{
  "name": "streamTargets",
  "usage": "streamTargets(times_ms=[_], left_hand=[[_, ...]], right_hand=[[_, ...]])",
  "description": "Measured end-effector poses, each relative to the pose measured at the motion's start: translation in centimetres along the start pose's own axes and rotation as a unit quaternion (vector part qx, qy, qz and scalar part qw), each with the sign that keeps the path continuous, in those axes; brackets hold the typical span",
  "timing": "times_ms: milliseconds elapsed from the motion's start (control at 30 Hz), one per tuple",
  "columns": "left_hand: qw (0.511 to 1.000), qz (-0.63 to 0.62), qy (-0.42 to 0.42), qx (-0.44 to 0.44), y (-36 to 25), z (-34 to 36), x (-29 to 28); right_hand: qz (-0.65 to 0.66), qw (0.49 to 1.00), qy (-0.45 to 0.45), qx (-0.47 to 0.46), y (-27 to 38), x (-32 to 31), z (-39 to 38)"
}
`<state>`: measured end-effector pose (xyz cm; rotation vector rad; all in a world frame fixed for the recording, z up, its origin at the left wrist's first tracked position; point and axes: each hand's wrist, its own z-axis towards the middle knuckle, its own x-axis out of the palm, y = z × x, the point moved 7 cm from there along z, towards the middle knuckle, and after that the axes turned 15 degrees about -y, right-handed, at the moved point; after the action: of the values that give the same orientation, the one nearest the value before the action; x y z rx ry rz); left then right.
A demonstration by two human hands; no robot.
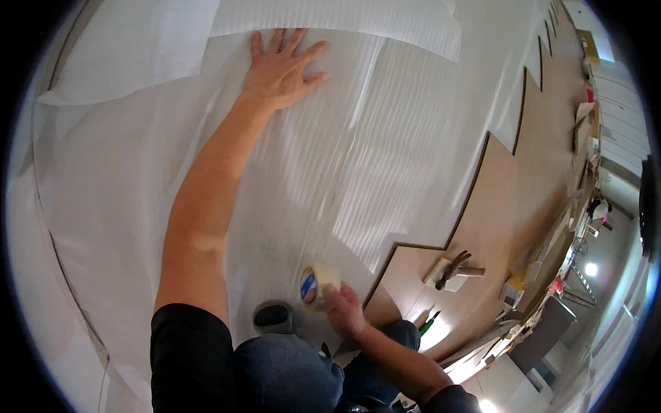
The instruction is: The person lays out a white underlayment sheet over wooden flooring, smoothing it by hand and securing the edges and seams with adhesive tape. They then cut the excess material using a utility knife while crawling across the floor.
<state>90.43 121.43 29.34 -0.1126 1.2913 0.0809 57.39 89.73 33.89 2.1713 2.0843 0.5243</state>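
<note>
My left hand (281,74) lies flat with fingers spread on the white foam underlay sheet (289,172), its fingertips at the edge of another sheet (330,17) that overlaps it. My left arm is stretched far forward. Near my knees, my right hand (344,311) grips a roll of clear yellowish tape (323,281) with a blue patch inside its core. The roll is held close over the underlay. Part of my right fingers is hidden behind the tape.
Brown floor planks (496,199) with a stepped edge border the underlay on the right. On them lie a hammer (454,270) on a pale block and a green-handled tool (429,323). Cardboard and boards (551,255) line the far right. A wall runs along the left.
</note>
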Motion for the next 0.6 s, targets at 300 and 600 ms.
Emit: streamTargets(times_ms=[300, 600], left_hand=[[1.000, 0.004, 0.029, -0.007, 0.3, 0.3, 1.0], [0.999, 0.026, 0.018, -0.006, 0.5, -0.1, 1.6]], right_hand=[[0.056, 0.931, 0.225, -0.282, 36.6, 11.0, 8.7], [-0.123, 0.921, 0.142, -0.341, 41.8, 10.9, 13.2]])
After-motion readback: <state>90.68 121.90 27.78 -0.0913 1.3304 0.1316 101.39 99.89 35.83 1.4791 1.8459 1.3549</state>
